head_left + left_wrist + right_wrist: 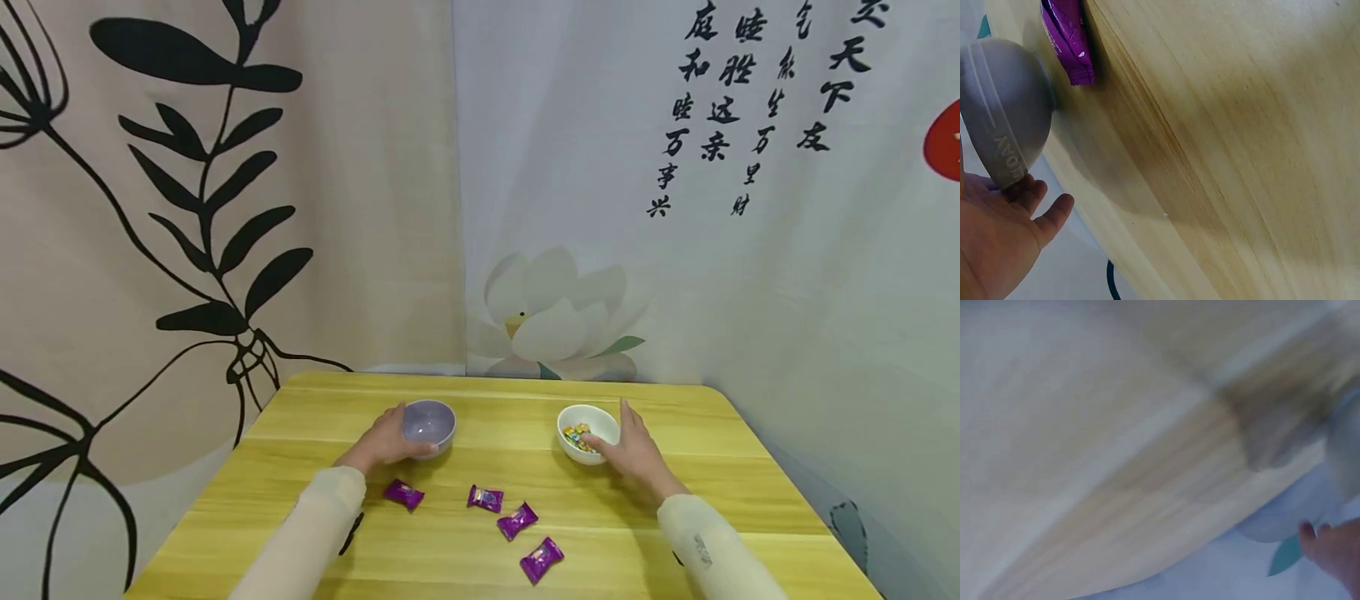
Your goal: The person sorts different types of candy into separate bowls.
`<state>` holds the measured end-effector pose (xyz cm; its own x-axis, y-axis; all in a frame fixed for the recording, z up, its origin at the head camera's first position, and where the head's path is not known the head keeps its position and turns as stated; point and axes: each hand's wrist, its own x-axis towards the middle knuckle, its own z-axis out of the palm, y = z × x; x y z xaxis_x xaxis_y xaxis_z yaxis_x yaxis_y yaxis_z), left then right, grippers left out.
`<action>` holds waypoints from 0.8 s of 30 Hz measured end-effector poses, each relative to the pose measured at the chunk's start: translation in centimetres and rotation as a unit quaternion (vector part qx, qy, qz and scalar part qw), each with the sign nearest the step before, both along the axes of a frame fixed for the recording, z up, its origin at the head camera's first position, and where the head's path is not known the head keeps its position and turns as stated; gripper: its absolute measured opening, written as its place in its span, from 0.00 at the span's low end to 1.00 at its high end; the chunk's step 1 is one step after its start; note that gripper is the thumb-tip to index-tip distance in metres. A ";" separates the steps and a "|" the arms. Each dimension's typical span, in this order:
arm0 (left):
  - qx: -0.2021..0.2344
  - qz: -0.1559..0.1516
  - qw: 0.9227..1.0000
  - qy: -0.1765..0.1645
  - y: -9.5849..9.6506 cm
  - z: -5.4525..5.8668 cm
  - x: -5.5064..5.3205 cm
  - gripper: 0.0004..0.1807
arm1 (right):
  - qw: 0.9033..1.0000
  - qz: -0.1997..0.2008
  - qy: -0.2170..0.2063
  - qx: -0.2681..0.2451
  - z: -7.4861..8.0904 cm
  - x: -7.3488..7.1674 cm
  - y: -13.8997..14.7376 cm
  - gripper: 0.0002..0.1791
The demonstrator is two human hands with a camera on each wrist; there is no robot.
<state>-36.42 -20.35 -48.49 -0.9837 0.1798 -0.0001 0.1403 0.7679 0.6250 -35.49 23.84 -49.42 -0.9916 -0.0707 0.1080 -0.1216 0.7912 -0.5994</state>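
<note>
A light purple bowl (430, 419) stands at the left of the table, and my left hand (386, 437) grips its left side. The thumb lies across its near side; in the left wrist view, fingertips (1025, 187) touch the outer wall near the rim. To the right is a white bowl (581, 454) holding several small yellow wrapped candies (576, 435). My right hand (637, 450) is at that bowl's right side, fingers straight and thumb over the rim. Motion blur in the right wrist view hides whether the fingers press the bowl.
Purple-wrapped candies lie on the wooden table (637, 533): one (404, 494) below the purple bowl, others (485, 498), (517, 521) and one (542, 560) near the middle front. A printed cloth (390, 208) hangs behind the table's far edge.
</note>
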 end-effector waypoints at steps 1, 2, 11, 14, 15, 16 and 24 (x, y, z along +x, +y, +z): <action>-0.001 0.000 1.000 0.002 0.0 0.0 -0.1 0.63 | 1.000 0.002 0.023 0.002 0.4 0.0 -0.3 0.63; -0.001 0.000 1.000 0.005 -0.1 0.0 -0.1 0.62 | 0.999 0.005 0.046 -0.001 0.9 0.1 -0.6 0.60; -0.010 -0.005 1.000 0.015 -0.2 0.4 -0.1 0.59 | 0.983 0.101 0.154 -0.023 3.2 2.1 -7.0 0.38; -0.013 -0.002 1.000 0.018 -0.4 0.3 0.0 0.59 | 0.980 0.144 0.136 -0.013 2.6 2.9 -9.3 0.33; -0.012 -0.001 1.000 0.019 -0.4 0.3 0.0 0.59 | 0.979 0.158 0.126 -0.008 2.3 3.2 -10.0 0.32; -0.012 0.001 1.000 0.019 -0.4 0.3 0.0 0.59 | 0.978 0.173 0.115 -0.005 2.0 3.5 -10.6 0.30; 0.007 0.009 1.000 0.013 -0.2 0.3 0.3 0.60 | 0.967 0.240 0.042 0.072 -0.1 5.1 -13.8 0.28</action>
<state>-36.11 -20.50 -48.19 -0.9865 0.1610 0.0287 0.1427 0.7622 0.6314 -30.37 10.03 -49.56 -0.8289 -0.5413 0.1412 -0.5392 0.7056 -0.4598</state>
